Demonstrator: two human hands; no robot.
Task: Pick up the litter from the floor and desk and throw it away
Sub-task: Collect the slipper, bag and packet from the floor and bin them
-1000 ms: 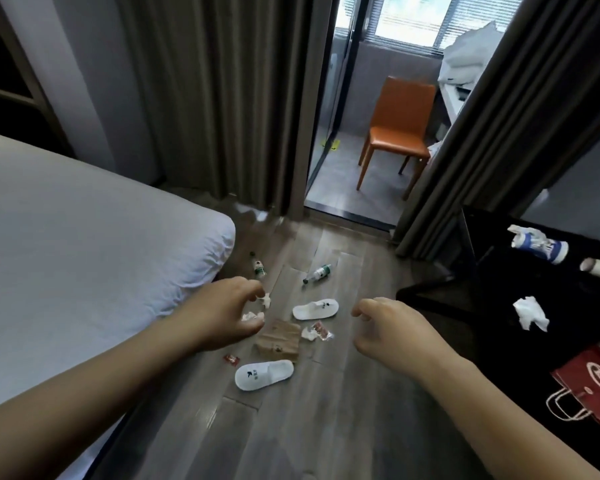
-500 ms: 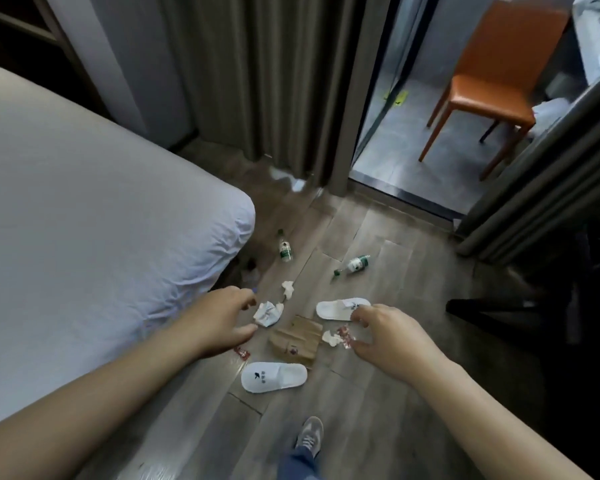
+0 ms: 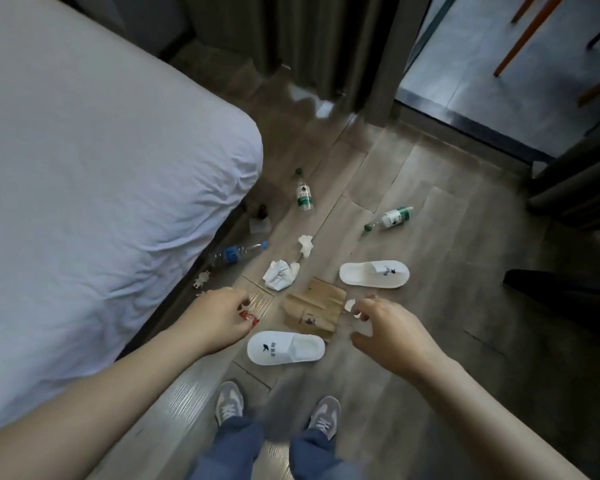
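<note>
Litter lies on the wooden floor: a crumpled tissue (image 3: 279, 273), a smaller tissue (image 3: 305, 244), a flattened brown paper bag (image 3: 314, 310), two green-label bottles (image 3: 303, 197) (image 3: 392, 218), a blue-label bottle (image 3: 236, 252) by the bed and a small red wrapper (image 3: 248, 316). My left hand (image 3: 219, 320) hovers with loosely curled fingers, its tips right over the red wrapper; no grip shows. My right hand (image 3: 388, 334) is spread in a loose claw over a white scrap (image 3: 350, 304) beside the bag, holding nothing.
The white bed (image 3: 101, 168) fills the left. Two white slippers (image 3: 374, 273) (image 3: 284, 348) lie among the litter. A small glass bottle (image 3: 260, 221) stands at the bed's foot. Dark furniture (image 3: 561, 289) is on the right. My shoes (image 3: 229, 407) (image 3: 324, 415) are below.
My view has tipped down and closer to the floor; the desk has left the view and my feet have come in. Both hands have dropped toward the litter.
</note>
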